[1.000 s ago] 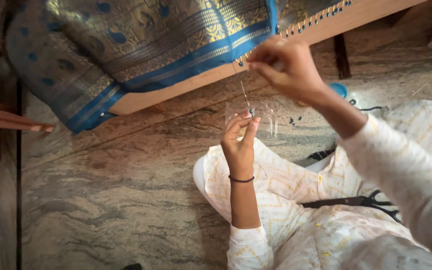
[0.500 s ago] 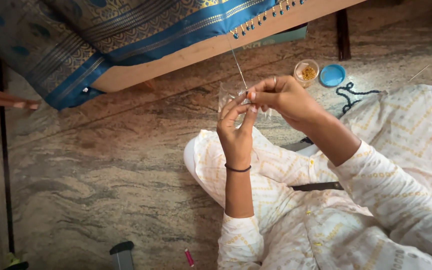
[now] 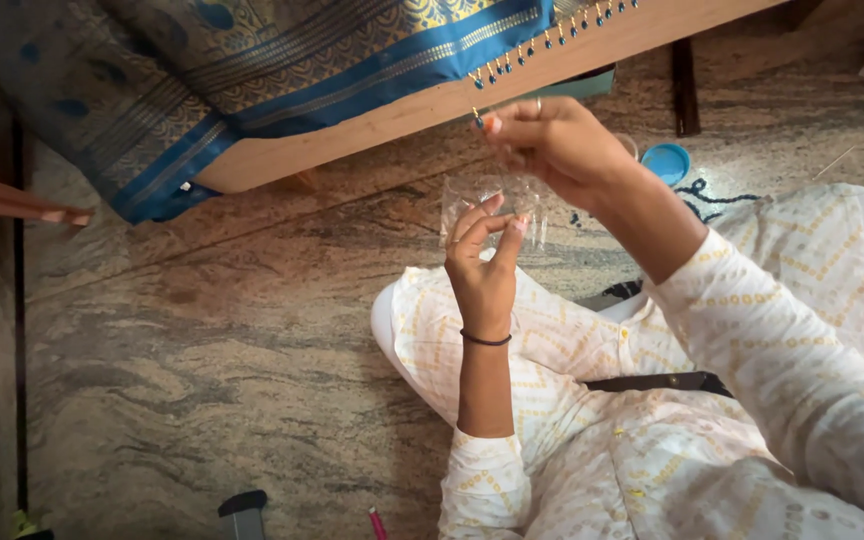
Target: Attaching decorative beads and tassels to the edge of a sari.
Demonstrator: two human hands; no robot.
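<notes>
- Head view: right hand (image 3: 552,145) is raised at the near edge of the blue-and-gold fabric (image 3: 282,70), fingertips pinched shut at the beaded fringe (image 3: 552,40). What it grips is too small to see, probably a needle or thread end.
- Left hand (image 3: 482,260) sits just below, fingers curled with thumb and forefinger pinching a small clear plastic bag (image 3: 472,195), which hangs between the two hands.
- Handling, as a judgement: the bag is featherlight, limp and slippery, so hold it by the top edge. The beads are tiny and roll off easily. The fabric is soft, drapes and snags easily, so take it at the border only.
- Fabric lies draped over a wooden board (image 3: 402,115) at the far side, fringe along its lower edge.
- Containers: a blue lid (image 3: 667,162) sits on the stone floor (image 3: 202,350) right of the hands, with a small round cup just beside it, mostly hidden by the right wrist, contents not visible. Bag contents unclear.
- Black scissors (image 3: 652,382) rest on the lap.
</notes>
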